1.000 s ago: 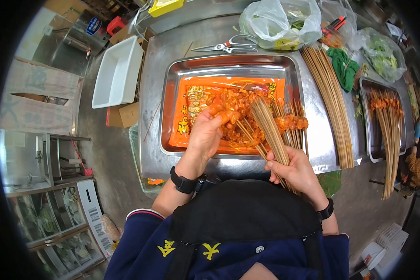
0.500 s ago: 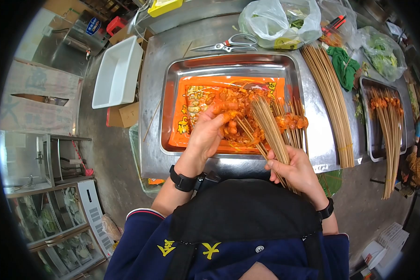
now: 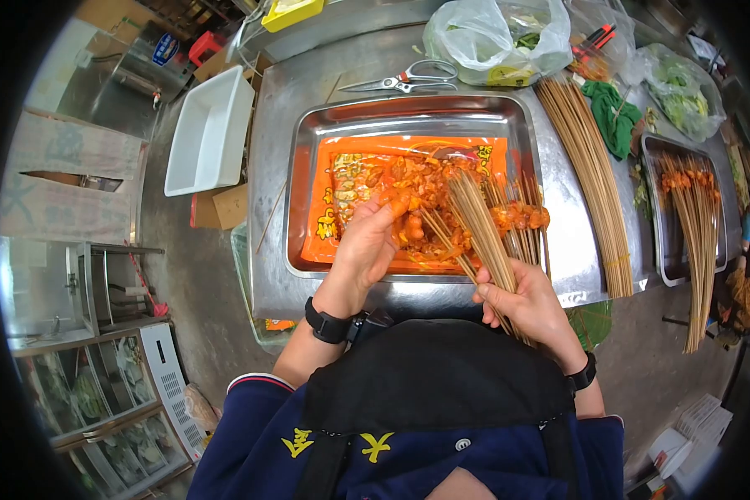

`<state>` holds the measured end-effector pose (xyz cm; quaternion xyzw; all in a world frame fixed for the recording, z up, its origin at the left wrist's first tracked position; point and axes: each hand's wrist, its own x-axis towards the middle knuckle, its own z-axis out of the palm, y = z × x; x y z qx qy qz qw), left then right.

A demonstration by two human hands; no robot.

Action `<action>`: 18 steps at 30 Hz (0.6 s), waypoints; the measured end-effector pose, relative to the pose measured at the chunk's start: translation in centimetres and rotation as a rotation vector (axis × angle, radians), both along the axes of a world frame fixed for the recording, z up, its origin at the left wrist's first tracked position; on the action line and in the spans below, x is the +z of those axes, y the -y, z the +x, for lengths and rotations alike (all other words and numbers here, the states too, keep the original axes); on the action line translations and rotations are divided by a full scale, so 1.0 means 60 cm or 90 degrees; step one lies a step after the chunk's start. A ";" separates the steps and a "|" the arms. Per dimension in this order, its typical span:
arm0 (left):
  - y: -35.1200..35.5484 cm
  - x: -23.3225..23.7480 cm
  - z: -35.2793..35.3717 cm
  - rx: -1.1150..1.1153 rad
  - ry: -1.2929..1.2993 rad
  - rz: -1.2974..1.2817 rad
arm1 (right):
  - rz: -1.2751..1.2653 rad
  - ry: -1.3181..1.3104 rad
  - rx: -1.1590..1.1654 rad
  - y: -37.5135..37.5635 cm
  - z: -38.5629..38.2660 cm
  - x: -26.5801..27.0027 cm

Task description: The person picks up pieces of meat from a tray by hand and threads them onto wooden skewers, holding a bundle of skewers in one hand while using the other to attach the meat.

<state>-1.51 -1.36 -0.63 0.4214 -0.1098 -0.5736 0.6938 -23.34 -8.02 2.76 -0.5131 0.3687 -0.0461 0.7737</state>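
My left hand (image 3: 365,246) is over the front left of a steel tray (image 3: 308,125), its fingers closed on a piece of red-orange marinated meat (image 3: 400,202). A bundle of wooden skewers (image 3: 482,225) is gripped in my right hand (image 3: 521,300), their upper ends slanting over the meat. Under the meat lies an orange printed packet (image 3: 329,171). Loaded skewers (image 3: 521,218) rest at the tray's right side, with meat near their upper part.
Scissors (image 3: 400,82) lie behind the tray. To the right are a long skewer bundle (image 3: 592,192), a green cloth (image 3: 612,121) and a second tray (image 3: 671,267) with loaded skewers. Plastic bags (image 3: 500,42) stand at the back; a white bin (image 3: 208,133) is at left.
My left hand has shifted very slightly, its fingers still at the meat. The skewer bundle in my right hand looks almost unmoved.
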 end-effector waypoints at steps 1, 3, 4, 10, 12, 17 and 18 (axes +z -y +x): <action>0.002 0.005 -0.004 0.005 -0.009 0.014 | -0.003 -0.001 0.002 0.000 0.000 0.000; 0.003 0.006 -0.007 0.011 -0.017 0.029 | -0.004 0.001 0.005 0.000 0.000 -0.002; 0.002 0.006 -0.008 0.017 -0.019 0.032 | -0.005 0.003 0.008 0.000 0.000 -0.003; -0.002 -0.001 -0.007 0.000 -0.012 0.023 | -0.020 -0.003 0.019 0.000 0.000 -0.004; -0.001 -0.003 -0.010 -0.004 -0.014 0.019 | -0.015 -0.001 0.014 -0.001 0.000 -0.005; 0.001 -0.001 -0.028 0.028 -0.015 0.006 | -0.020 0.007 0.000 -0.002 -0.001 -0.008; 0.002 0.001 -0.031 0.027 -0.016 0.007 | -0.021 0.008 -0.006 -0.003 -0.001 -0.009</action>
